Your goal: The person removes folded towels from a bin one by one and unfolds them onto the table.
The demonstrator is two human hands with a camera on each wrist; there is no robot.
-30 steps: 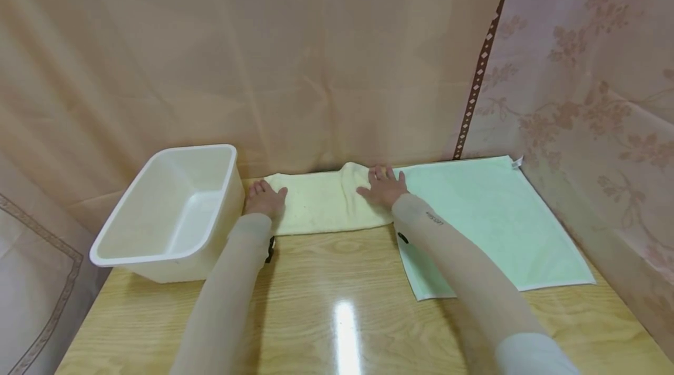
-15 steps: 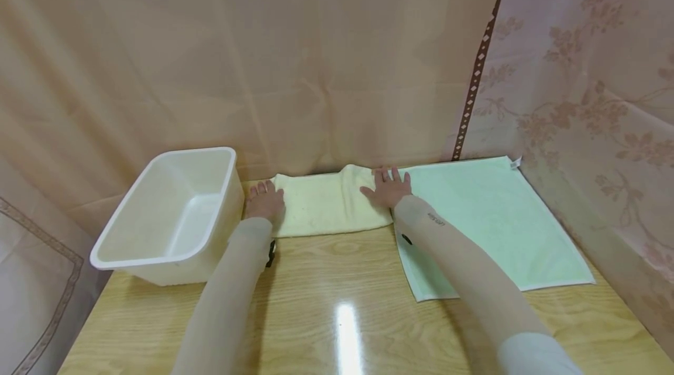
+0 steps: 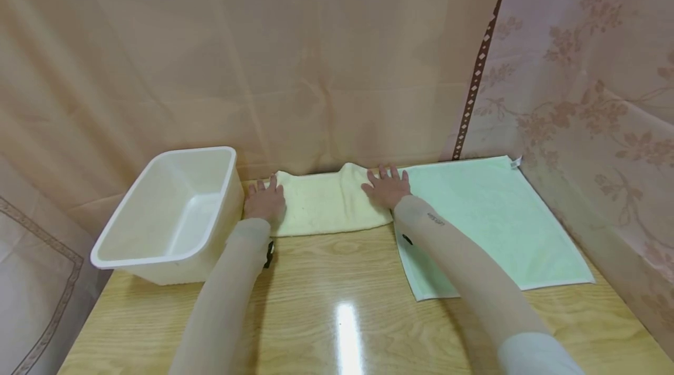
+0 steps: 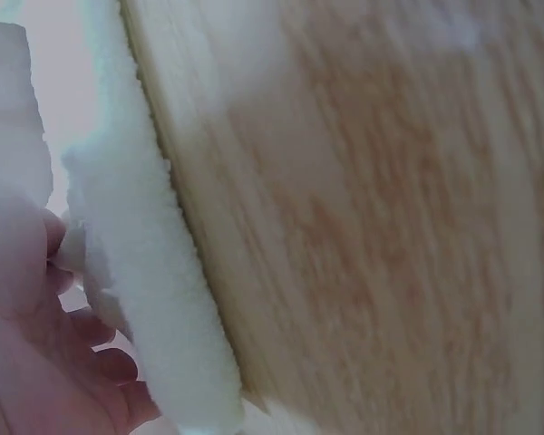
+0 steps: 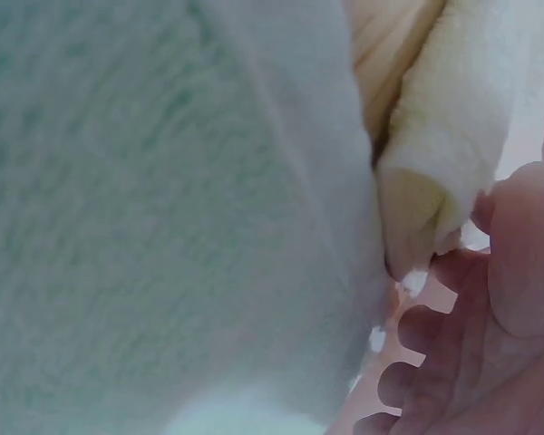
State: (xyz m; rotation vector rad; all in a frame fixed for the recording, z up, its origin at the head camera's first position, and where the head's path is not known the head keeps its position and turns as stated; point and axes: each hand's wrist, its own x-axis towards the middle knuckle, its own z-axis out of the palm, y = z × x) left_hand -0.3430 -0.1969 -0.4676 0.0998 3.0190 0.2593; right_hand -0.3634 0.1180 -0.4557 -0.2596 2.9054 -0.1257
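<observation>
A pale yellow towel [image 3: 316, 202], folded into a long flat strip, lies along the back of the table. My left hand [image 3: 265, 202] rests at the towel's left end with its fingers extended away from me. At the other end, my right hand [image 3: 386, 189] touches the yellow towel, its fingers spread. Beside and partly beneath the right forearm, a mint green towel [image 3: 495, 217] is spread flat. In the left wrist view, the fingers [image 4: 95, 326] are at the yellow towel's thick folded edge [image 4: 177, 308]. The right wrist view shows the rolled-looking yellow end [image 5: 435, 190] beside the right fingers.
To the left of the left hand stands a white plastic basin [image 3: 163, 211], close beside the forearm. A beige curtain [image 3: 295, 71] hangs right behind the wooden table [image 3: 316, 293]. A flowered cloth [image 3: 595, 106] borders the right side.
My left hand has slid slightly left and its fingers have spread a little. The right hand has shifted slightly to the right. Both towels stay nearly where they were.
</observation>
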